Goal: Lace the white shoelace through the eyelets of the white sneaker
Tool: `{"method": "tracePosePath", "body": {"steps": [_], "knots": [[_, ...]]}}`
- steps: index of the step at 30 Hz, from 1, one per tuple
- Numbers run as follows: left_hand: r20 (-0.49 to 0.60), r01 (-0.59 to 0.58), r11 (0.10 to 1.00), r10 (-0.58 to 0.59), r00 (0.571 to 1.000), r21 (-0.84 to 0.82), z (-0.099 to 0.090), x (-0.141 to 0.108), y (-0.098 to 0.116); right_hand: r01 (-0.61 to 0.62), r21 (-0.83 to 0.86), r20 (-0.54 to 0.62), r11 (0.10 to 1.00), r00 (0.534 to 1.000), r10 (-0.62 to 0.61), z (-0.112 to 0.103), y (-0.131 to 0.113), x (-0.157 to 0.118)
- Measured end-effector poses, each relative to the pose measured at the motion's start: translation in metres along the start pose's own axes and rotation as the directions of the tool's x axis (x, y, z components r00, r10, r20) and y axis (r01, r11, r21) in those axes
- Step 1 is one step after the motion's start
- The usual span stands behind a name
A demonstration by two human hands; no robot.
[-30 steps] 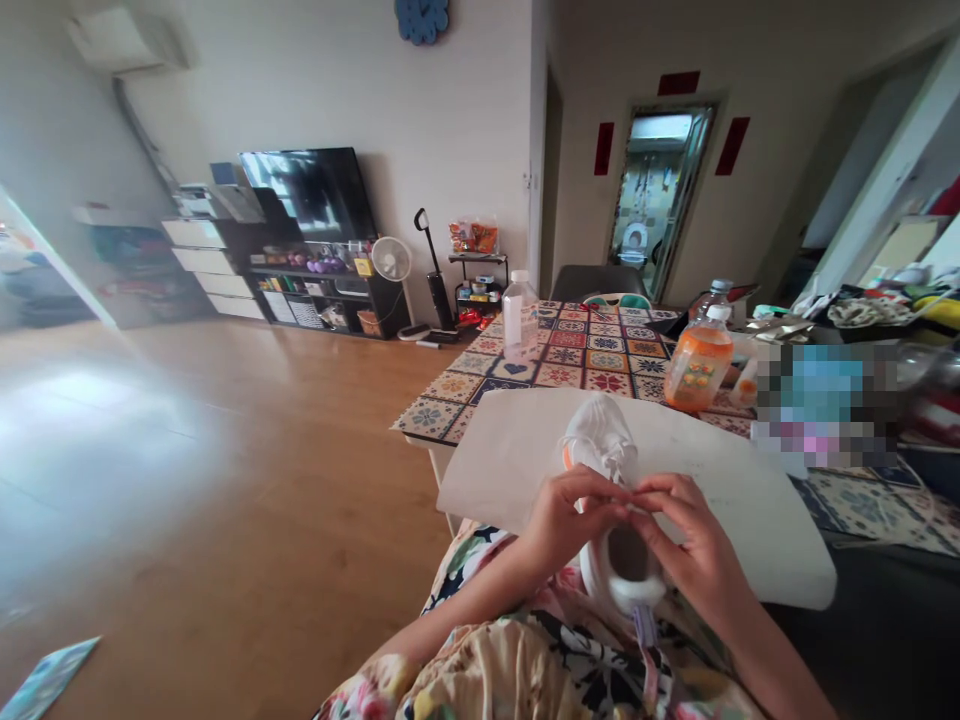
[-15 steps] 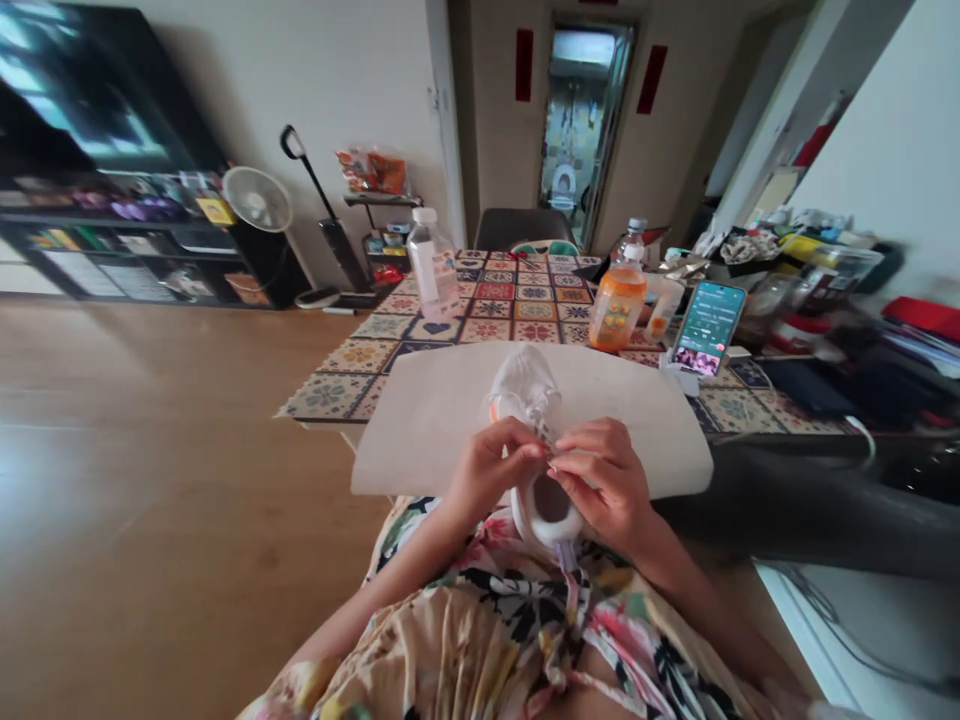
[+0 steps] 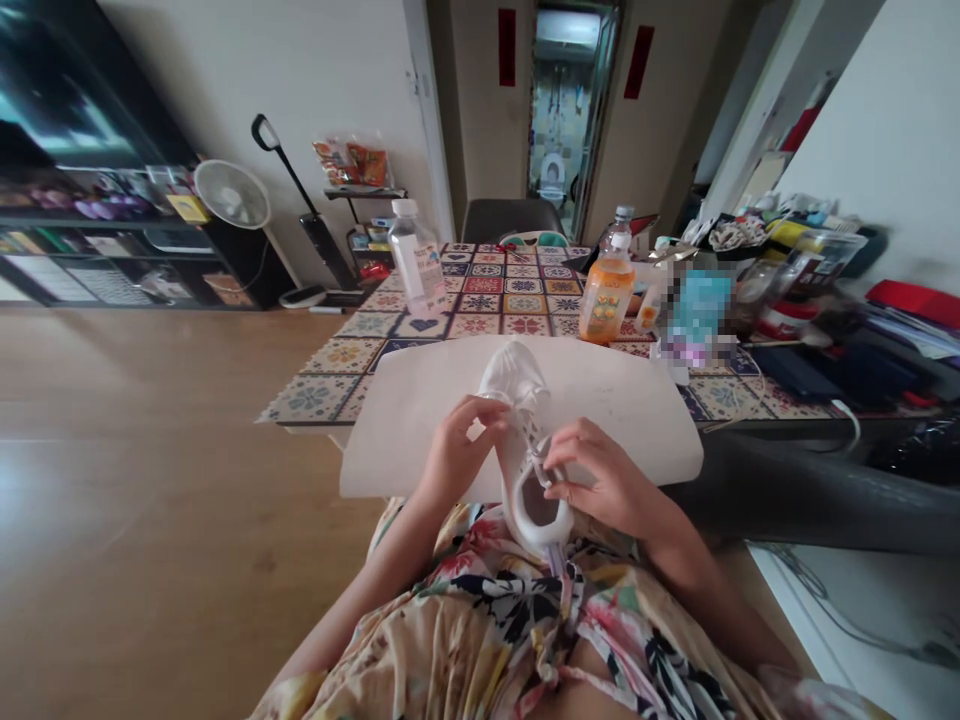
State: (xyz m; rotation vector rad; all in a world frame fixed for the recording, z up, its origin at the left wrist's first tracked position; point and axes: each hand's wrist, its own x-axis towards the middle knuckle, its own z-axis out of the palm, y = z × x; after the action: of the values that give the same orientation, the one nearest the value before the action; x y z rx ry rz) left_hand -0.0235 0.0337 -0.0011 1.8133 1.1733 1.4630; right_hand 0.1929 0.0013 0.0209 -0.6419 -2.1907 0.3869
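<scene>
A white shoe lies with its toe away from me and its heel against my lap. Its white shoelace crosses the front of the opening. On the shoe's left side, my left hand is closed, thumb and forefinger pinched at the lace; the lace end itself is hardly visible. To the right of the opening, my right hand has its curled fingertips at the lace and the collar edge. Beneath the shoe is a large white sheet, overhanging the table's near edge.
The patterned tablecloth carries a clear bottle at left and an orange drink bottle at right. A blurred-out phone stands farther right, near piled clutter. A dark chair is at the table's far end.
My hands have moved apart from their meeting point above the laces, the left one toward the shoe's left side, the right one to the right of the opening. The view has shifted slightly.
</scene>
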Motion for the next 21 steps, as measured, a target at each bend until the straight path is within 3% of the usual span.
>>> {"method": "tracePosePath", "body": {"steps": [2,4,8,10,16,21], "knots": [[0.015,-0.031,1.000,0.031,0.999,-0.003,-0.004,-0.006,0.003,-0.061,-0.037,-0.007,0.997,0.998,0.061,0.003,0.000,-0.001],[0.107,-0.078,0.997,0.079,0.991,-0.017,-0.007,-0.011,0.009,-0.082,-0.065,-0.010,0.995,0.997,0.081,0.004,-0.001,-0.002],[0.311,-0.175,0.985,0.165,0.936,0.003,-0.009,-0.016,0.022,0.023,-0.121,-0.022,0.992,0.999,-0.026,0.000,-0.010,0.000],[0.299,-0.188,0.982,0.172,0.939,0.025,-0.007,-0.017,0.025,0.065,-0.139,-0.027,0.988,0.997,-0.069,-0.003,-0.015,0.000],[0.276,-0.168,0.986,0.157,0.948,0.015,-0.004,-0.016,0.029,-0.009,-0.243,-0.039,0.970,0.999,-0.001,0.004,-0.018,0.001],[0.297,-0.176,0.984,0.165,0.940,0.008,-0.003,-0.016,0.029,0.045,-0.414,-0.037,0.909,0.997,-0.066,0.013,-0.016,0.004]]}}
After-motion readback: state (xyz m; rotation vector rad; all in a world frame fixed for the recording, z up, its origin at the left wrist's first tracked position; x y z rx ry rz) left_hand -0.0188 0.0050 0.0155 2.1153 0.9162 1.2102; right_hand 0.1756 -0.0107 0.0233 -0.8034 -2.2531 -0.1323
